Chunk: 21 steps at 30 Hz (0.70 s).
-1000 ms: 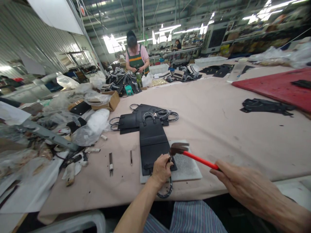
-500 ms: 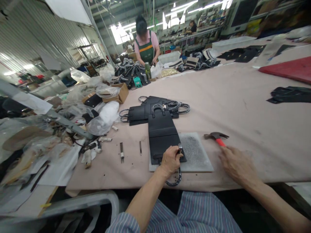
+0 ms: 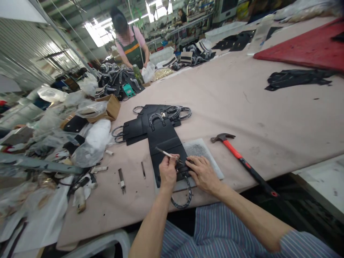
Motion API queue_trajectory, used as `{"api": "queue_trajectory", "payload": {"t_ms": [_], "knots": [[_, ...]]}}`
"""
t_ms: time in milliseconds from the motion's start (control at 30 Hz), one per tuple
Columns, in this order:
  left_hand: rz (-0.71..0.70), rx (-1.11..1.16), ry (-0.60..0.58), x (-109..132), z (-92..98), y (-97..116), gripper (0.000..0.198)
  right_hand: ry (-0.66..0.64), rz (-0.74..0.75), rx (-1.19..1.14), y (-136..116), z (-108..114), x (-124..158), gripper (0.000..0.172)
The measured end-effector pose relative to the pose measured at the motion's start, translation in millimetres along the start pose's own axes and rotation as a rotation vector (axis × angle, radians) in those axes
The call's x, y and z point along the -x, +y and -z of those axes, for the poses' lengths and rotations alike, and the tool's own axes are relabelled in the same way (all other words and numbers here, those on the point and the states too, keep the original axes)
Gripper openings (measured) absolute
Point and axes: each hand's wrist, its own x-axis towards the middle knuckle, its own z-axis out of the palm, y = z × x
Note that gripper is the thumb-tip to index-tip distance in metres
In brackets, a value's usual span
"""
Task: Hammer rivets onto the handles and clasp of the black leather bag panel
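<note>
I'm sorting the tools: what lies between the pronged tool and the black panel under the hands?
A slim metal rod lies on the table between the pronged tool and the black panel, as the head view shows.

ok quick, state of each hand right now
Left hand: closed, holding a slim tool.
Right hand: fingers touching the black piece; whether it's gripping can't be told.

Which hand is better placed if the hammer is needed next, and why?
Probably the right hand: on the black panel, it's nearer the hammer; the left hand grips a thin tool.
</note>
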Motion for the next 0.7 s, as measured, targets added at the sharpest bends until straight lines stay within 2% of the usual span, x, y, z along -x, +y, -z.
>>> {"api": "queue_trajectory", "payload": {"t_ms": [33,100,167,233,333,433,533,700], "knots": [[0.014,0.034,0.045,-7,5.9,5,0.03,-0.001,0.003,-0.003,1,1,0,0.04],[-0.025,0.027,0.065,-19,25.5,14,0.03,-0.001,0.005,-0.003,1,1,0,0.04],[-0.07,-0.096,0.061,-25,54.9,21,0.027,-0.002,0.007,0.001,2,0,0,0.04],[-0.041,-0.315,0.112,-24,90.4,21,0.026,0.001,0.013,0.002,2,-1,0,0.04],[0.144,-0.784,0.168,-16,143.3,9,0.027,0.023,0.033,0.0,2,-3,0,0.039],[0.35,-1.154,0.108,-5,181.1,-8,0.031,0.053,0.046,0.006,5,-7,1,0.039],[0.437,-1.265,0.091,4,195.8,-18,0.031,0.078,0.071,0.014,10,-14,2,0.038],[0.299,-1.375,0.114,1,186.0,-14,0.024,0.085,0.103,0.032,14,-18,2,0.038]]}}
